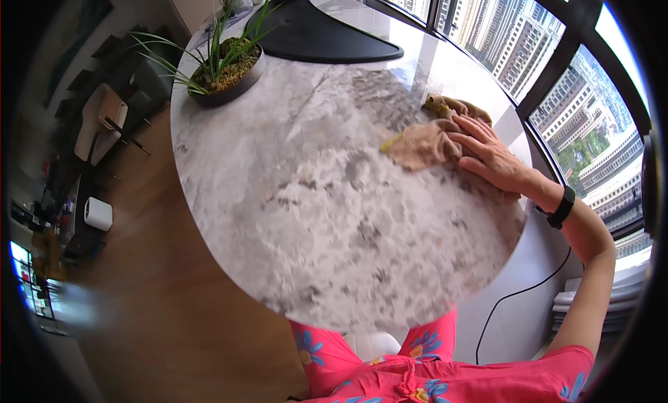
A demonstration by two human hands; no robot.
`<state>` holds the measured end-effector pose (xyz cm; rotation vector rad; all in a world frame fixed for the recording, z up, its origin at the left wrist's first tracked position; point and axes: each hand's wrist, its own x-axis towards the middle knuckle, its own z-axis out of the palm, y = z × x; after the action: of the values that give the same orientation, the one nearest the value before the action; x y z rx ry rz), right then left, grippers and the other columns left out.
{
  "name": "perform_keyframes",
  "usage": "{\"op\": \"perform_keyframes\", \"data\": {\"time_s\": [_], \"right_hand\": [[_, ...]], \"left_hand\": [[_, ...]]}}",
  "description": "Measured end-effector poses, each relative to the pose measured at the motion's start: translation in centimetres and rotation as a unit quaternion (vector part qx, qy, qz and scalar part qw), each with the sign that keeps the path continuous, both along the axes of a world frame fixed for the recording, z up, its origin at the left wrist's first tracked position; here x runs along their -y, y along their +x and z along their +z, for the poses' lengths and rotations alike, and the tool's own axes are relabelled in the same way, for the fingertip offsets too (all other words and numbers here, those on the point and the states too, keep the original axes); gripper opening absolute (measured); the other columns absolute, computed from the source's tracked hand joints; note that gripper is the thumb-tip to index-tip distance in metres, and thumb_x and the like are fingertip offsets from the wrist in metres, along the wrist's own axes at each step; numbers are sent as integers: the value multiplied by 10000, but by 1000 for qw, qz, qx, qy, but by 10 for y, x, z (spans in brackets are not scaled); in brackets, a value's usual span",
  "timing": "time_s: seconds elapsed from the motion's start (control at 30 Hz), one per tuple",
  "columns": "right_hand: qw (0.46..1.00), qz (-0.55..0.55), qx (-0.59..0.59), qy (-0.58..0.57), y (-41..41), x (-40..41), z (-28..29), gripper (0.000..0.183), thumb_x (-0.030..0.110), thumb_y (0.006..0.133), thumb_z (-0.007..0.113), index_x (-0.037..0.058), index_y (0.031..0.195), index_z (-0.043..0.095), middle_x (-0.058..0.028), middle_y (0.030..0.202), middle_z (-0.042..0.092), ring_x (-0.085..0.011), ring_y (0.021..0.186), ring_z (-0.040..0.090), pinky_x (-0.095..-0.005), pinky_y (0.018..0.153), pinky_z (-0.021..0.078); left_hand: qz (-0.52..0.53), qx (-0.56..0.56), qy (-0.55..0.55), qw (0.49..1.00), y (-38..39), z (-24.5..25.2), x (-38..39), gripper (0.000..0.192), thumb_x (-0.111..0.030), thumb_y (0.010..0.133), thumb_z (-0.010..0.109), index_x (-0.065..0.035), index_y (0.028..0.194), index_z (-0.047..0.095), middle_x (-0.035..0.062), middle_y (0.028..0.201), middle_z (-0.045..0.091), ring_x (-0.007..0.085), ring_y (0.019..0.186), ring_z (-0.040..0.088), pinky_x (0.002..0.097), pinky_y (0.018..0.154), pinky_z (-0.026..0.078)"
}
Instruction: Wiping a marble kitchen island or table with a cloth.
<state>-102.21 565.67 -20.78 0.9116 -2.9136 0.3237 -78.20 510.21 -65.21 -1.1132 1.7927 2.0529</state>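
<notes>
My right hand lies palm down on a bunched brown cloth with yellow-green edging, pressing it against the tabletop. The fingers point towards the table's far side, and folds of the cloth stick out beyond them and under the palm. Beneath is a rounded marble-patterned table in white and grey, and the cloth is near its right edge by the window. A dark band circles my right wrist. My left hand is out of view.
A low dark planter with grassy leaves stands at the table's far left edge. Behind it lies a black mat. Large windows line the right side. A black cable hangs below the right edge, near stacked white items.
</notes>
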Motion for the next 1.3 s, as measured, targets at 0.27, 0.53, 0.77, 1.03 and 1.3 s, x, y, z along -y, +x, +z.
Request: {"op": "perform_keyframes", "data": {"time_s": [0.27,0.53,0.77,1.03,1.3], "right_hand": [[983,157,63,73,-78,118,5,521,376,943,471,116,1383,370,-140,1507,187,-316,1405,120,-511,1136,65],[962,249,76,77,-61,131,12,534,391,945,459,165,1405,309,-144,1514,139,-349,1408,84,-553,1125,53],[909,418,-1,-11,-63,266,2,490,395,914,508,164,1341,444,-88,1472,307,-303,1393,187,-552,1105,136],[978,92,-31,182,-154,120,-10,531,481,928,436,151,1343,465,-135,1470,281,-320,1356,229,-440,1099,211],[973,-218,22,74,-33,-47,-21,616,524,922,400,125,1391,377,-163,1439,302,-332,1362,223,-476,1100,199]], "left_hand": [[-11,74,141,987,2,-11,-20,299,-342,962,461,-136,1161,548,-14,961,580,107,820,528,275,720,439],[-26,101,267,958,44,1,-28,302,-356,957,460,-163,1172,549,-20,936,586,109,782,533,278,667,448],[-54,128,331,933,119,-26,24,305,-368,953,460,-186,1181,550,-25,914,592,110,747,537,281,622,456],[49,-296,-149,942,-42,250,5,252,-192,961,514,-31,1152,542,16,997,588,99,922,543,234,808,435],[13,-517,-335,788,-139,384,-48,273,-71,928,527,17,1186,541,125,1222,544,226,1136,514,325,966,405]]}}
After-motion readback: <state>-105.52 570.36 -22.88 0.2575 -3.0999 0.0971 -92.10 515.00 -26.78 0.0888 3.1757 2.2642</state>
